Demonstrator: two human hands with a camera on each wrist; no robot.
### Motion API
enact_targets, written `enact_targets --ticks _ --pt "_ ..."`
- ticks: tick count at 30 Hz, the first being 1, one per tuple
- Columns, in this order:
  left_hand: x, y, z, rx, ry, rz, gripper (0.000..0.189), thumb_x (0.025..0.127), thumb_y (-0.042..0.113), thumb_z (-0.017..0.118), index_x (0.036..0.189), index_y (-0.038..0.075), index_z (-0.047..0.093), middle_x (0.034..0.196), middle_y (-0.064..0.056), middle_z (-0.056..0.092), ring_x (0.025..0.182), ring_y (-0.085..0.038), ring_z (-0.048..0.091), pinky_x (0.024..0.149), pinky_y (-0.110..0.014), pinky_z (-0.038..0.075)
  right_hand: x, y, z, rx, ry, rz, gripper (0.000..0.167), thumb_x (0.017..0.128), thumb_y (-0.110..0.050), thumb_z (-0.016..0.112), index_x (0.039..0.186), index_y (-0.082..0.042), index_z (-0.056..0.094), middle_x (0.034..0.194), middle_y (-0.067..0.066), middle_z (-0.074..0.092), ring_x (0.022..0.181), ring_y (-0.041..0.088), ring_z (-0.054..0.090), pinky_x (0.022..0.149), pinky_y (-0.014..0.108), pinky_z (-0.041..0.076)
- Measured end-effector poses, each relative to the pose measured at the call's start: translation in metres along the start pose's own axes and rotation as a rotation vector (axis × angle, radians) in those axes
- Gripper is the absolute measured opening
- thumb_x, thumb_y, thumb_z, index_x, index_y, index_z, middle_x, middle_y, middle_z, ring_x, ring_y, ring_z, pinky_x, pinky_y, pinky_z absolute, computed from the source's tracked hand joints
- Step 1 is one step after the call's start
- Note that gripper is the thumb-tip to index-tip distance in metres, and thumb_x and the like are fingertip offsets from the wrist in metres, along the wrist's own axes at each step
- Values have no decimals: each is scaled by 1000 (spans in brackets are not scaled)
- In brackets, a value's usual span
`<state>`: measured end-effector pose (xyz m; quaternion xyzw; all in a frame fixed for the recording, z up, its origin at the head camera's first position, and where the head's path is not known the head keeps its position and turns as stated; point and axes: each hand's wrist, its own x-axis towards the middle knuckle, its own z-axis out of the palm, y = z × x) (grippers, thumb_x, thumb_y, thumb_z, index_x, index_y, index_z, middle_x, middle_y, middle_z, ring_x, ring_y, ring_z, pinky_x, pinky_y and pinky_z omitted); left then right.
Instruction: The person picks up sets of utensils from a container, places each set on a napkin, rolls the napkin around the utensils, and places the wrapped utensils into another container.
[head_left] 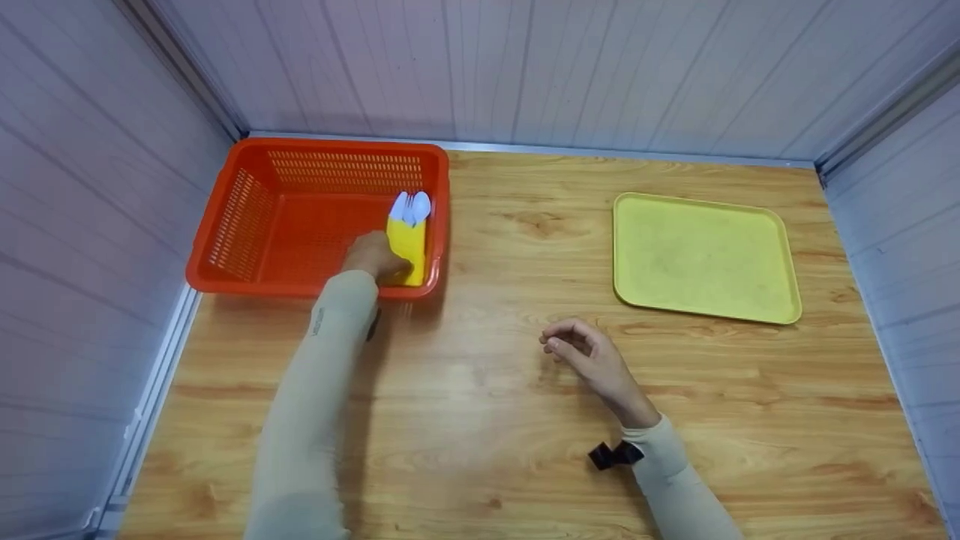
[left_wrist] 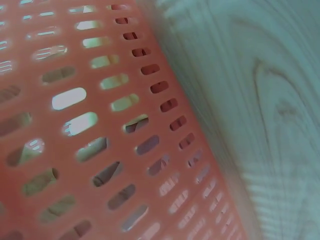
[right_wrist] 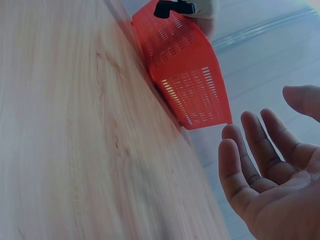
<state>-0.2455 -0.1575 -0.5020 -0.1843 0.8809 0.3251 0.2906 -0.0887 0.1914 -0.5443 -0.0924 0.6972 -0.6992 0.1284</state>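
Observation:
In the head view, my left hand reaches over the front rim of an orange-red plastic basket. It grips the lower end of a yellow cutlery pouch, which lies along the basket's right side. Out of the pouch's far end stick a white knife, a fork and a spoon. Part of the left hand's fingers is hidden, and its wrist view shows only the slotted basket wall. My right hand hovers over the table, fingers loosely bent, holding nothing; its palm shows in the right wrist view.
A yellow-green rectangular tray lies at the right on the wood-grain table. Pale panel walls enclose the table at the back and both sides. The basket stands close to the back and left walls.

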Motion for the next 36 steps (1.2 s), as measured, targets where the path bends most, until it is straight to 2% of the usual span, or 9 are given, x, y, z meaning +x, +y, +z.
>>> enact_targets --ticks 7,12,18,23,29,31,36 --pt "-1 2 -2 96 0 4 56 88 31 77 131 8 49 114 -11 56 105 -31 53 95 -43 48 0 1 -1 8 0 4 26 100 -12 63 117 8 61 112 23 63 99 29 63 87 52 53" --pt "-9 1 -8 129 -7 21 55 88 33 76 129 8 50 110 -11 58 101 -30 55 89 -41 49 1 1 -1 2 -6 -3 26 100 -12 62 117 9 61 112 23 63 99 27 63 86 50 53" --pt "-29 3 -17 127 28 74 56 92 39 71 132 7 48 108 -11 58 96 -29 57 84 -37 50 1 1 -3 -7 -3 -7 26 100 -10 61 117 10 60 112 24 63 99 26 63 86 48 54" --pt "-52 10 -17 115 136 170 59 96 43 64 140 6 46 113 -11 55 100 -27 54 88 -38 49 1 0 -3 -8 4 -6 26 100 -11 62 117 10 61 113 26 63 100 29 63 86 50 53" --pt "-88 13 0 38 253 310 62 97 43 63 145 8 46 131 -11 53 110 -27 51 96 -43 49 1 -3 -4 -13 13 -26 28 100 -11 62 117 12 60 113 30 62 101 36 62 85 50 54" --pt "-101 11 10 2 282 359 59 97 42 64 144 9 49 134 -10 54 113 -26 52 97 -44 48 0 -4 -5 -18 12 -28 30 100 -12 62 118 12 60 113 28 62 102 39 61 85 50 54" --pt "-128 3 40 -68 340 495 54 98 39 64 143 10 51 136 -8 56 119 -22 53 100 -43 47 -4 -6 -6 -26 24 -40 29 100 -12 62 117 11 61 112 23 63 101 37 62 85 49 54"
